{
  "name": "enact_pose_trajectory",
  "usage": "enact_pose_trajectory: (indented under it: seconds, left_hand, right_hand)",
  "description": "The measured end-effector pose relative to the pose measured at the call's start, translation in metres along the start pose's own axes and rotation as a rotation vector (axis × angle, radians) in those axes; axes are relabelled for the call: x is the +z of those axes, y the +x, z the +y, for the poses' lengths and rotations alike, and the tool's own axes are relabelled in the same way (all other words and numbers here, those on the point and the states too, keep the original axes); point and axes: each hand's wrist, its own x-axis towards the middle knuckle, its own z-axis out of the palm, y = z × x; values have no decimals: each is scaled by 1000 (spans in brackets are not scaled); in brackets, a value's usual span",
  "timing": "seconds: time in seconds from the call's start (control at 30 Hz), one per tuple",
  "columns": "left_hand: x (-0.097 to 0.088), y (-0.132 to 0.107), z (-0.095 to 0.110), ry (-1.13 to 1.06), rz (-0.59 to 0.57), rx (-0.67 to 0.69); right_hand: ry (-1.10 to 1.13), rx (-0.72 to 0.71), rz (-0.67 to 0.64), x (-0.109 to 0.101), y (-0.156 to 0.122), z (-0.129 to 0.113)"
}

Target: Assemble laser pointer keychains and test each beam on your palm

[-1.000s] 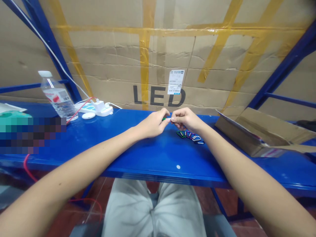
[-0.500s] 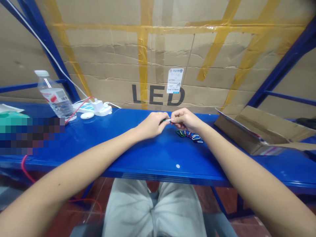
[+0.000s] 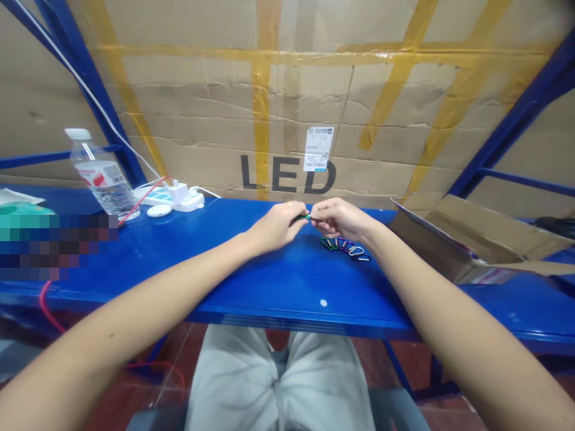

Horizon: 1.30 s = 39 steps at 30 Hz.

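Green carabiner between left hand, right hand, shelf edge well below

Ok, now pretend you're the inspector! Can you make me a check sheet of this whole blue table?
Surface: blue shelf, with a small white dot near the front edge.
Job's things: small green clip; colored clips lying in a row below the hands.
Clutter: water bottle, white round thing, open cardboard box.
Hands: left hand and right hand both hold the small green clip.
Cables: red cable and white cable by the white power strip.
Surroundings: taped cardboard printed LED; blurred patch at left.
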Motion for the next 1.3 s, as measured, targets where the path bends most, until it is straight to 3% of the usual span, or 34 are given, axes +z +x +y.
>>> enact_pose_trajectory:
  seconds: [0.17,0.37,0.47,0.6,0.77,0.97,1.13,1.2,1.3]
  left_hand:
    - [-3,0,5,-24,-22,-42]
    - [-4,4,6,-228,-12,-266]
    - [-3,4,3,-363,1,-336]
    - [0,4,0,-454,-5,-331]
    - [-1,2,2,-188,-43,-211]
    - [-2,-1,5,2,-11,-6]
    - [2,-2,3,117,27,130]
    - [2,-1,2,100,49,145]
    - [2,0,1,-63,101,52]
  right_hand:
    - [-245,-126,50,0,-1,1]
    - [-699,-363,150,1,2,2]
    - [-786,-405,162,0,4,5]
    - [-784,-401,160,-1,4,7]
    - [-761,-396,173,3,4,7]
    - [-410,-320,138,10,3,4]
    - [-128,-119,134,11,3,3]
    - [-73,-53,118,10,3,2]
    - [-130,-59,116,7,0,-3]
